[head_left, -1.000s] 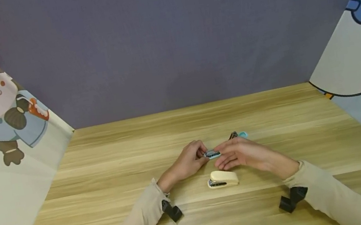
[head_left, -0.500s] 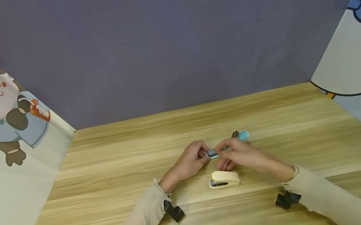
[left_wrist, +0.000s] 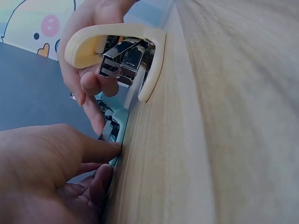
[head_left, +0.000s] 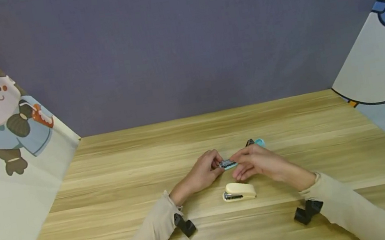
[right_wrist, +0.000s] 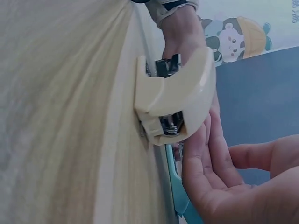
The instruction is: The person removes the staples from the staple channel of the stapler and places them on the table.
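A light-blue stapler (head_left: 228,165) lies on the table, folded wide open, with metal parts showing along its base. My left hand (head_left: 201,170) pinches the near-left end of that base between thumb and fingers. Over the stapler's middle hovers my right hand (head_left: 258,162), its fingers loosely bent and its thumb apart in the right wrist view. Whether its fingertips touch the metal is hard to tell. Beyond this hand the stapler's blue top cover (head_left: 260,143) shows. A cream stapler (head_left: 240,190) stands closer to me, untouched, partly blocking both wrist views.
The wooden table (head_left: 138,157) meets a dark grey-blue panel (head_left: 183,55) at the back. Printed cartoon panels stand at the left (head_left: 10,122) and right (head_left: 374,63). Black wrist cameras sit on both sleeves.
My right hand moved in over the blue stapler's middle, its fingers closing together, then drew back slightly and loosened. My left hand keeps its pinch. The cream stapler stays put.
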Demonstrator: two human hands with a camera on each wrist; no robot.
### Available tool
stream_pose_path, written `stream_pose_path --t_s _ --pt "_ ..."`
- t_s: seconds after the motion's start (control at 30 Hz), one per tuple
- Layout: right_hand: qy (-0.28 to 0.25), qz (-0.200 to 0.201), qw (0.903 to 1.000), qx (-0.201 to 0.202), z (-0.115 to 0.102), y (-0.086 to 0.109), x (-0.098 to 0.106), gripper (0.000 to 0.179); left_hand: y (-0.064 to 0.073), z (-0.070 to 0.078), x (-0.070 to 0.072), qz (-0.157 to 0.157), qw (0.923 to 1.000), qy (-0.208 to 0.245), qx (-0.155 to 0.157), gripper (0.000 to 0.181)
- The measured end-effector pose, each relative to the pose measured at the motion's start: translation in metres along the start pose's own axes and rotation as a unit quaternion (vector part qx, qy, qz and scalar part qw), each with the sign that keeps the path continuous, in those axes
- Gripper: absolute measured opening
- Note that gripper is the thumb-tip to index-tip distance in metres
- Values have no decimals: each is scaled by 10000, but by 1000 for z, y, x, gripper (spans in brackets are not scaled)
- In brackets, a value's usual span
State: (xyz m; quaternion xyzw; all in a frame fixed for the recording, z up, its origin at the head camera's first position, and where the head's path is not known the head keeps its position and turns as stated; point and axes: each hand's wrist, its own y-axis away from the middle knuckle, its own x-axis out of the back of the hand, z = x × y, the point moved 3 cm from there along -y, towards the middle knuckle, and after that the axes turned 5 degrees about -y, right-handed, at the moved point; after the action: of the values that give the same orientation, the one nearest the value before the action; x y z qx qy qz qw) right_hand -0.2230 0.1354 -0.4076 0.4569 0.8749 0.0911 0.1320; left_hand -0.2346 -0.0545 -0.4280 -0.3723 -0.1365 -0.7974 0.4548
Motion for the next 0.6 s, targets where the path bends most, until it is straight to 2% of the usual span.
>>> stream_pose_path --t_s 0.1,0.3,0.37,0.47,0.6 --pt "110 111 9999 -29 2 -1 -2 42 0 0 0 11 10000 40 18 12" --pt "884 504 9948 92 -2 -1 -7 40 -1 0 0 51 9999 112 -33 13" --pt "988 599 9933 96 -3 0 -7 40 -1 0 -1 40 9999 91 -31 13" --pt "906 528 9945 45 -5 2 -5 42 -1 0 -2 55 9999 57 -71 12" --pt "379 227 9990 -74 -5 2 -3 45 -1 0 -2 73 10000 19 -61 12"
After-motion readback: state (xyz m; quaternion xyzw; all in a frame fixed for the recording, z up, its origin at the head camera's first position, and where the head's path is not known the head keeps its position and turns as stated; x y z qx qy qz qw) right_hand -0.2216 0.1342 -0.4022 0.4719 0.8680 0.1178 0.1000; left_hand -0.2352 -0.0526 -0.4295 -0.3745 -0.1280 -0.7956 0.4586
